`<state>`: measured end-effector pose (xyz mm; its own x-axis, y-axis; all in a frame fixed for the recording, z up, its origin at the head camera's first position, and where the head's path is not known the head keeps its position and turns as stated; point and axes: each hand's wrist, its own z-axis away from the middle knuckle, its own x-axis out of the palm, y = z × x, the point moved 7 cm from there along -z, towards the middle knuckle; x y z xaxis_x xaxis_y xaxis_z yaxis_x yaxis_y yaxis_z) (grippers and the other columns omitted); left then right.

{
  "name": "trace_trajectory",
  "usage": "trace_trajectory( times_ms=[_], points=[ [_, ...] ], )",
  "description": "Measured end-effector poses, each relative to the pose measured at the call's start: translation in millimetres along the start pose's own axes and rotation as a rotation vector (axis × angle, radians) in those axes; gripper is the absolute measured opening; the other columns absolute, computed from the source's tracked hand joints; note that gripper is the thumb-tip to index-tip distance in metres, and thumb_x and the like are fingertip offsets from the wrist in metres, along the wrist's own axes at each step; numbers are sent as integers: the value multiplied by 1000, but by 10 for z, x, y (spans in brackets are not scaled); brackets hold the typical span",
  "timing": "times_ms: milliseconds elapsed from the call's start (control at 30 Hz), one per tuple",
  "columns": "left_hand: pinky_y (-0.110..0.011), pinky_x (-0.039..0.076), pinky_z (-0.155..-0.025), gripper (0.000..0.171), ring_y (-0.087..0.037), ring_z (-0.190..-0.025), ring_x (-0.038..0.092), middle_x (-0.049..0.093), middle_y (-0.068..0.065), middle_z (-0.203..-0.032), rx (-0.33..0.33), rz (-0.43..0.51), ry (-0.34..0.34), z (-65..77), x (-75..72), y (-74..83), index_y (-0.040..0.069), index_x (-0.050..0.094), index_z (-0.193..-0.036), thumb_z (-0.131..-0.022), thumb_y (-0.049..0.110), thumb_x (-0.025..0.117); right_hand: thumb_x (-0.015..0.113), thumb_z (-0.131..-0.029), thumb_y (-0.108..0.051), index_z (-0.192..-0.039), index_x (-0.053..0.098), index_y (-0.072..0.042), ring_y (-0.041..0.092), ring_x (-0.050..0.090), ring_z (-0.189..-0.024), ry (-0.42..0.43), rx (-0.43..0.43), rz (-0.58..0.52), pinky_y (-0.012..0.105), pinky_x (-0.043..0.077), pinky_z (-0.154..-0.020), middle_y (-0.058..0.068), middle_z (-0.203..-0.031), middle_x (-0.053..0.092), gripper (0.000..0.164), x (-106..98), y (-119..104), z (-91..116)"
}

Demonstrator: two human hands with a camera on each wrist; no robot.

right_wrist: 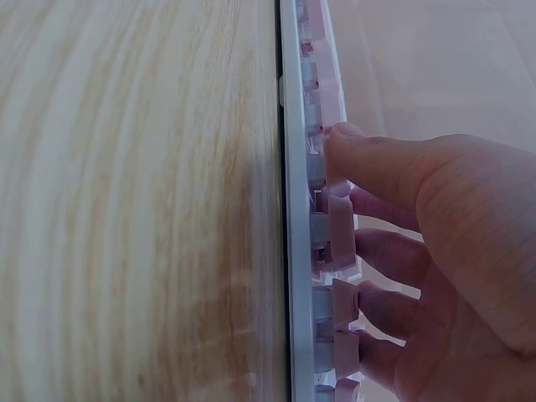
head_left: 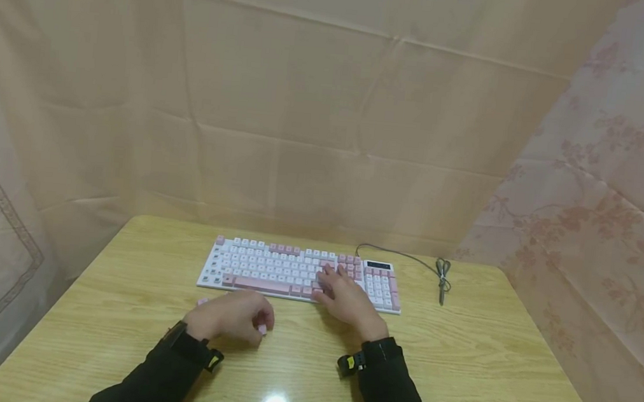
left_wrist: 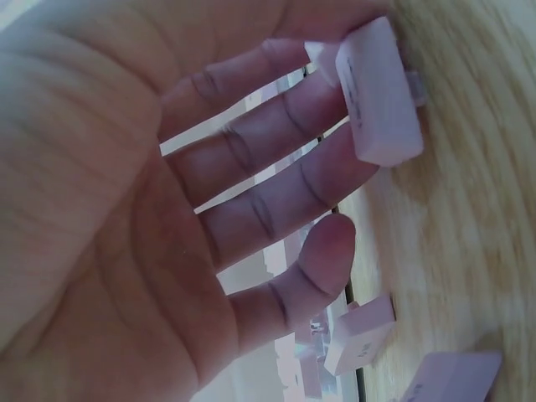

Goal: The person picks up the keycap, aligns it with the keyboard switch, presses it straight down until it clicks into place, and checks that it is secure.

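A white and pink keyboard (head_left: pixel 276 265) lies across the table, with bare dark switches showing along its left end. Just in front of it, my left hand (head_left: pixel 229 315) pinches a pink keycap (left_wrist: pixel 381 96) at its fingertips, low over the wood. Two loose pink keycaps, one nearer (left_wrist: pixel 452 377) and one by the keyboard's edge (left_wrist: pixel 362 337), show beside that hand in the left wrist view. My right hand (head_left: pixel 346 297) rests on the keyboard's right-centre part, fingers spread over the keys. Its thumb (right_wrist: pixel 373 159) touches a pink key in the front row.
Behind the keyboard a cable runs right to a tied bundle with its plug (head_left: pixel 442 278). The wooden table (head_left: pixel 485 368) ends against a beige cloth (head_left: pixel 305 129) at the back, and a floral cloth (head_left: pixel 612 239) hangs on the right.
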<state>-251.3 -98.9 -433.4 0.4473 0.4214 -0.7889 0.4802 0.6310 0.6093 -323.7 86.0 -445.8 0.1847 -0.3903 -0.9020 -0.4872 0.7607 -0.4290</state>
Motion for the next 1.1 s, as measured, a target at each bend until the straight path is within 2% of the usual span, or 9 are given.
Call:
trace_trajectory(
  times_ms=[133,233,433,533,633,733,867,967,1100],
  points=[
    [-29,50,-70,15,-8,-73,57,67,7,-84,-18,-7,33,5,-34,-25,14,76,-90,-82,2,73,60,-103,-36,-146,55,-7,43,23,-149,-5,6,-5,60,27,-115,14,-160,36,52,3,1,-3],
    [-29,48,-65,14,-8,-67,54,65,8,-79,-45,0,55,16,-54,-37,14,76,-90,-83,2,72,60,-103,-36,-146,54,-7,43,23,-149,-10,5,-4,60,27,-116,14,-160,36,52,5,-3,-4],
    [-23,43,-54,14,-4,-50,48,59,9,-59,-58,-35,113,33,-82,-41,15,73,-77,-88,6,70,60,-103,-35,-146,55,-7,42,23,-149,-14,8,-5,59,27,-116,14,-159,38,52,2,-10,0],
    [-24,41,-50,20,-4,-48,48,58,10,-57,-93,-67,152,41,-101,-78,18,70,-71,-89,11,75,60,-103,-34,-146,55,-7,42,23,-149,-15,10,-9,59,27,-116,14,-159,38,51,-4,-14,-1],
    [-25,40,-51,22,-5,-51,47,56,12,-58,-122,-88,171,42,-124,-107,19,68,-69,-87,15,79,60,-103,-35,-146,55,-7,42,23,-150,-14,13,-10,59,27,-116,14,-159,38,51,-5,-13,-1],
    [-28,43,-57,19,-6,-55,48,58,12,-62,-116,-95,159,37,-136,-108,19,68,-71,-85,14,79,60,-103,-35,-146,54,-7,42,23,-149,-15,13,-4,59,27,-116,14,-159,37,52,-3,-13,-1],
    [-31,46,-66,8,-8,-64,52,60,11,-69,-90,-116,141,43,-160,-87,15,73,-84,-84,10,79,60,-103,-36,-146,54,-7,42,22,-149,-15,12,-3,59,28,-115,15,-160,36,52,-8,-19,2],
    [-32,48,-69,14,-10,-70,54,62,9,-75,-70,-133,138,53,-177,-71,11,76,-96,-83,6,80,60,-103,-35,-146,54,-6,42,22,-150,-15,14,-8,59,28,-115,15,-160,36,53,-11,-19,6],
    [-34,52,-72,21,-13,-77,60,68,4,-84,-53,-118,135,62,-176,-63,7,77,-102,-83,0,78,60,-103,-35,-146,54,-6,43,22,-149,-17,14,-14,59,28,-115,15,-160,36,52,-10,-20,13]
  ],
)
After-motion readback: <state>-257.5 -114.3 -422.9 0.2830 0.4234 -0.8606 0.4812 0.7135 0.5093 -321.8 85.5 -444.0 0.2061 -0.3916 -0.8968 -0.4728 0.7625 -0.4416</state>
